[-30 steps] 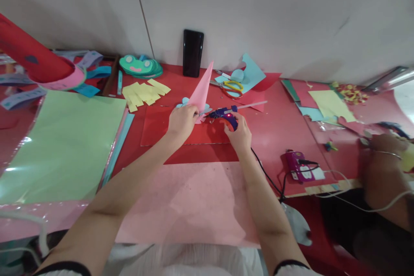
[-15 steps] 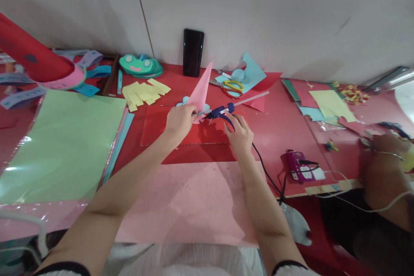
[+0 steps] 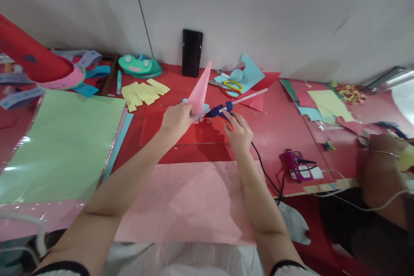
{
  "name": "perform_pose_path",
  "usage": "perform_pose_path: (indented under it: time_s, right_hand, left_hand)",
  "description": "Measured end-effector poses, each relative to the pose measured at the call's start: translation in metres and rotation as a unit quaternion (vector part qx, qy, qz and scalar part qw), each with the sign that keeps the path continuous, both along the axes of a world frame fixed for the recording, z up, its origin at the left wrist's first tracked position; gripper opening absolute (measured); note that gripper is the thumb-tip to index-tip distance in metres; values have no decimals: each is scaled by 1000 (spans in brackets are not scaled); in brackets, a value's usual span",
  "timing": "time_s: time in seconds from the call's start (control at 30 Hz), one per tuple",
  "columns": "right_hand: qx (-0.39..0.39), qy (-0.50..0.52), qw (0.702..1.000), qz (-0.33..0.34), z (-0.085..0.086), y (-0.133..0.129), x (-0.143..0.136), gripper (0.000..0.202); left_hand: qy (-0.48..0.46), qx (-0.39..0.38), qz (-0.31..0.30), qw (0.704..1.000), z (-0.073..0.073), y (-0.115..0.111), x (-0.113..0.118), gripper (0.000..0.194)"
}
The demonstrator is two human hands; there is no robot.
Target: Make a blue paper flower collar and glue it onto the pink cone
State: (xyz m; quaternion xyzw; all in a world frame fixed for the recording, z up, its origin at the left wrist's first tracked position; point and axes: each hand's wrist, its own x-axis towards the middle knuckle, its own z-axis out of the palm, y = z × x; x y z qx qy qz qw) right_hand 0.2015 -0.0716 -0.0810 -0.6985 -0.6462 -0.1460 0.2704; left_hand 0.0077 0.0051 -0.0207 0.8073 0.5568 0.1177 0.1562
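My left hand (image 3: 176, 119) pinches the base of a pink paper cone (image 3: 199, 88) that points up over a red sheet (image 3: 181, 131). A light blue paper cutout (image 3: 204, 108) lies under the cone's base. My right hand (image 3: 238, 133) grips a blue glue gun (image 3: 221, 110), its nozzle pointing left at the cone's lower edge. A clear glue stick (image 3: 250, 96) juts out of the gun's back to the right. The gun's black cord (image 3: 267, 174) runs off toward the table's front edge.
A large green sheet (image 3: 61, 146) lies left, a pink sheet (image 3: 190, 198) in front. Yellow strips (image 3: 144, 91), frog cutouts (image 3: 139, 64), a black phone (image 3: 192, 53) and scissors (image 3: 230, 86) sit farther back. A purple device (image 3: 299, 164) lies right, next to another person's hand (image 3: 381, 148).
The glue gun has tilted and shifted slightly up and left toward the cone's base. My left hand has kept its hold on the cone.
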Motion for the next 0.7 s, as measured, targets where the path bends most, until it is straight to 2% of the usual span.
perform_pose_path:
  time_s: [0.07, 0.17, 0.23, 0.33, 0.43, 0.5, 0.6, 0.7]
  right_hand:
    - [-2, 0, 1000, 0, -1, 0, 0, 40]
    - [-6, 4, 1000, 1, -2, 1, 0, 41]
    - [-9, 7, 1000, -1, -2, 1, 0, 42]
    - [-13, 14, 1000, -5, -3, 0, -1, 42]
    - [-15, 23, 1000, -8, -4, 0, 0, 42]
    - [-17, 30, 999, -11, -4, 1, 0, 42]
    - [-16, 39, 999, -22, -3, 1, 0, 39]
    - [-14, 49, 998, -33, 0, 0, -2, 35]
  left_hand:
    - [-28, 16, 39, 999, 9, -4, 0, 29]
    - [-73, 85, 80, 991, 15, -5, 6, 50]
    - [-102, 112, 75, 986, 12, 0, 14, 64]
    - [-143, 107, 72, 981, 0, 13, 29, 75]
    - [-172, 111, 107, 973, -10, 25, 42, 75]
    - [-181, 111, 117, 970, -13, 30, 46, 67]
    - [-177, 99, 114, 973, -12, 33, 43, 54]
    - [-179, 78, 102, 975, -10, 34, 32, 52]
